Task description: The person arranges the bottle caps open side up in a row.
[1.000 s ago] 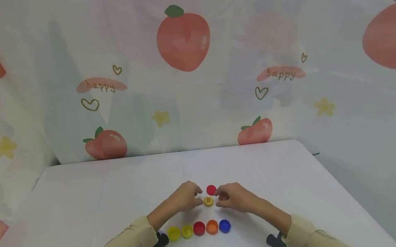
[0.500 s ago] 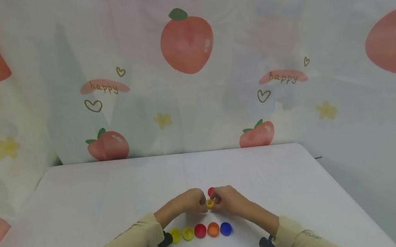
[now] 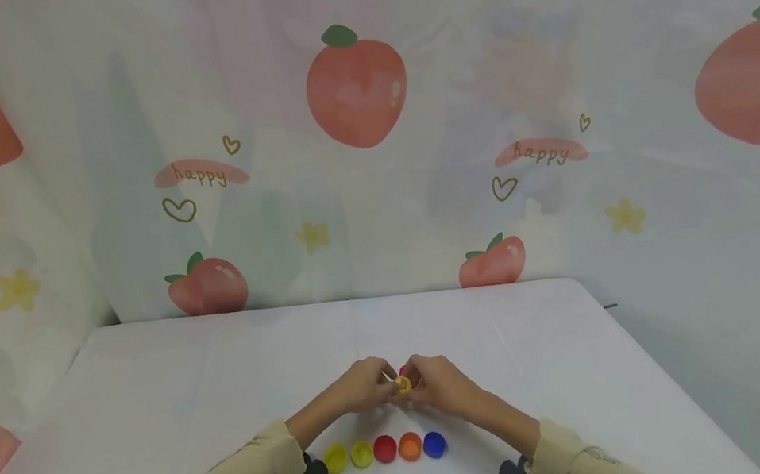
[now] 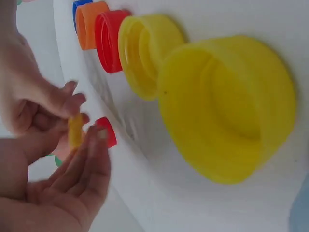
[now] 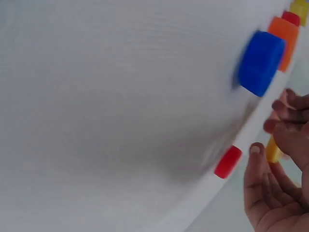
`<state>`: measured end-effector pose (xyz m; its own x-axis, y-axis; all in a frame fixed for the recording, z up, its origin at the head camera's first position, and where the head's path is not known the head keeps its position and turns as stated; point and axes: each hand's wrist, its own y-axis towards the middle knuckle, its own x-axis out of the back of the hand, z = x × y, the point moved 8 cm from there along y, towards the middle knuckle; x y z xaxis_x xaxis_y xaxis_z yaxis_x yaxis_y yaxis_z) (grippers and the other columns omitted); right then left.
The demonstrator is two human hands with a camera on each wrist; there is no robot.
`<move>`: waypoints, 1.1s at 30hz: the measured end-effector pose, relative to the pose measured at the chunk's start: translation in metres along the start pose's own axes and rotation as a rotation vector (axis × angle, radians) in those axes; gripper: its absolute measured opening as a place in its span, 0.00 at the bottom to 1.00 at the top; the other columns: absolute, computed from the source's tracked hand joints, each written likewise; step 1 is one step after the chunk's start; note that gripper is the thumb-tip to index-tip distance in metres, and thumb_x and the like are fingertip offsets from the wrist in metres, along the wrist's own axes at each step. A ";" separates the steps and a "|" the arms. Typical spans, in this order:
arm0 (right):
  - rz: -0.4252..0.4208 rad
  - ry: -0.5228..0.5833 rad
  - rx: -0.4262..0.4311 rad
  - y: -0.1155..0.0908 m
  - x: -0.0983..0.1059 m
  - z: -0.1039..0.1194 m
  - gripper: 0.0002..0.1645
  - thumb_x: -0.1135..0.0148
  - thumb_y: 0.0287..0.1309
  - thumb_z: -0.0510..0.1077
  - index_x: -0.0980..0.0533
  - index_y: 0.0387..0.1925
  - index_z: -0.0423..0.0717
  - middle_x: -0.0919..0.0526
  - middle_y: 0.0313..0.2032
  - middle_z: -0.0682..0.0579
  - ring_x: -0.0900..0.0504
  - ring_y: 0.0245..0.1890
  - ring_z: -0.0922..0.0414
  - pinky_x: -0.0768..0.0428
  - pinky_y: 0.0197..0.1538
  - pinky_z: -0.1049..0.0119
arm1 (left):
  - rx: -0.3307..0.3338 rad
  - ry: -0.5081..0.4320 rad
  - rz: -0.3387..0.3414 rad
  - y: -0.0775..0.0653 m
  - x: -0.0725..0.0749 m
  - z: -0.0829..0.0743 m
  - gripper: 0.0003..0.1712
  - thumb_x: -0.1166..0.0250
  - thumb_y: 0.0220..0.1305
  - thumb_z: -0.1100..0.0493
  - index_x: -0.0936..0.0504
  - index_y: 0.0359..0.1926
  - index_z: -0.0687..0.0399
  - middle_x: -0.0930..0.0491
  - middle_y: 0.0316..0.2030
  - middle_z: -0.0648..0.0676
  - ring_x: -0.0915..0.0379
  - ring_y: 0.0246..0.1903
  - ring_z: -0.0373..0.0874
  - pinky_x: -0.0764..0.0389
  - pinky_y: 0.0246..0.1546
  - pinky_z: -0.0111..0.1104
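In the head view, a small yellow bottle cap (image 3: 403,384) with a dark mark on its face is held between both hands, tilted on edge. My left hand (image 3: 369,382) pinches it from the left, and my right hand (image 3: 442,382) from the right. The left wrist view has the yellow cap (image 4: 75,131) among the fingertips of both hands; the right wrist view shows its edge (image 5: 273,149). A red bottle cap (image 5: 228,162) lies on the table close to the hands, mostly covered by the right hand in the head view.
Nearer the person, a row of bottle caps lies hollow side up: yellow (image 3: 335,458), yellow (image 3: 361,454), red (image 3: 385,449), orange (image 3: 410,447) and blue (image 3: 434,444). A light-blue thing (image 4: 300,208) is cut off at the left wrist view's edge. Printed cloth (image 3: 374,190) hangs behind the white table (image 3: 226,385).
A second ago both hands were apart beside the yellow cap as it lay on the table. They have closed in, gripped it and tilted it. The row of caps stays put.
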<state>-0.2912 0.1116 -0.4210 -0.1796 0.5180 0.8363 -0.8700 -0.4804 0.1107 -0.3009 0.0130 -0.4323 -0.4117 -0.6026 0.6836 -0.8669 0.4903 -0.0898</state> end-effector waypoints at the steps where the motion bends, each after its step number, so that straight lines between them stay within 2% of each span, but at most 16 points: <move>1: -0.024 0.013 0.009 -0.001 0.005 0.002 0.14 0.30 0.50 0.37 0.26 0.37 0.41 0.21 0.28 0.55 0.23 0.28 0.61 0.23 0.32 0.73 | -0.016 -0.047 -0.038 0.000 0.004 -0.002 0.14 0.37 0.62 0.63 0.23 0.46 0.66 0.19 0.31 0.53 0.23 0.27 0.43 0.21 0.28 0.30; 4: -0.117 0.050 0.035 -0.001 0.023 0.009 0.16 0.30 0.49 0.36 0.27 0.39 0.41 0.20 0.30 0.53 0.20 0.29 0.59 0.21 0.32 0.72 | -0.072 -0.137 -0.150 0.000 0.018 -0.012 0.14 0.36 0.61 0.63 0.22 0.45 0.68 0.17 0.28 0.56 0.20 0.26 0.46 0.21 0.25 0.29; 9: -0.286 0.121 0.091 -0.007 0.060 0.021 0.15 0.30 0.50 0.36 0.23 0.41 0.43 0.18 0.32 0.55 0.18 0.30 0.61 0.20 0.34 0.71 | -0.195 -0.160 -0.292 -0.008 0.046 -0.038 0.09 0.34 0.60 0.62 0.18 0.41 0.61 0.17 0.31 0.52 0.20 0.29 0.44 0.21 0.30 0.27; 13: -0.371 0.162 0.167 -0.017 0.083 0.030 0.12 0.31 0.51 0.37 0.21 0.39 0.46 0.17 0.33 0.57 0.18 0.31 0.64 0.20 0.37 0.70 | -0.286 -0.171 -0.340 -0.018 0.058 -0.060 0.07 0.34 0.61 0.60 0.20 0.40 0.55 0.18 0.34 0.48 0.21 0.33 0.39 0.21 0.36 0.27; 18: -0.415 0.155 0.241 -0.032 0.102 0.043 0.11 0.31 0.51 0.36 0.22 0.37 0.46 0.17 0.32 0.59 0.18 0.31 0.66 0.20 0.37 0.70 | -0.341 -0.209 -0.359 -0.030 0.063 -0.082 0.07 0.35 0.61 0.56 0.20 0.39 0.52 0.18 0.34 0.46 0.21 0.33 0.35 0.22 0.38 0.27; 21: -0.401 0.114 0.298 -0.041 0.109 0.049 0.13 0.30 0.49 0.35 0.23 0.37 0.46 0.17 0.32 0.60 0.18 0.32 0.65 0.20 0.38 0.69 | -0.397 -0.197 -0.365 -0.036 0.063 -0.093 0.05 0.35 0.61 0.57 0.20 0.38 0.52 0.19 0.34 0.44 0.22 0.34 0.33 0.22 0.39 0.26; 24: -0.354 0.059 0.404 -0.049 0.112 0.053 0.17 0.28 0.47 0.35 0.23 0.39 0.46 0.19 0.35 0.60 0.18 0.34 0.64 0.19 0.39 0.68 | -0.488 -0.152 -0.367 -0.044 0.059 -0.102 0.05 0.34 0.60 0.61 0.19 0.37 0.53 0.20 0.34 0.44 0.23 0.35 0.34 0.22 0.40 0.26; 28: -0.265 0.007 0.528 -0.061 0.109 0.056 0.15 0.29 0.49 0.37 0.24 0.39 0.48 0.21 0.37 0.59 0.20 0.35 0.63 0.19 0.38 0.67 | -0.589 -0.074 -0.325 -0.051 0.047 -0.110 0.05 0.33 0.58 0.62 0.18 0.37 0.55 0.21 0.36 0.46 0.24 0.37 0.34 0.23 0.41 0.25; 30: -0.211 -0.035 0.531 -0.065 0.104 0.055 0.13 0.30 0.50 0.38 0.25 0.37 0.49 0.22 0.36 0.60 0.21 0.34 0.63 0.19 0.37 0.68 | -0.609 -0.049 -0.282 -0.051 0.040 -0.111 0.05 0.33 0.59 0.62 0.17 0.37 0.56 0.20 0.37 0.47 0.24 0.38 0.34 0.23 0.41 0.25; 33: -0.111 -0.080 0.474 -0.068 0.095 0.052 0.13 0.30 0.50 0.39 0.26 0.35 0.50 0.23 0.36 0.61 0.21 0.35 0.63 0.20 0.39 0.69 | -0.597 -0.020 -0.206 -0.049 0.029 -0.107 0.08 0.36 0.62 0.62 0.16 0.41 0.57 0.18 0.39 0.48 0.24 0.40 0.33 0.24 0.42 0.25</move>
<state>-0.2251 0.1573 -0.3214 -0.0459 0.5373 0.8421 -0.5741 -0.7041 0.4179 -0.2402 0.0390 -0.3310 -0.2635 -0.7308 0.6297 -0.6251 0.6265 0.4656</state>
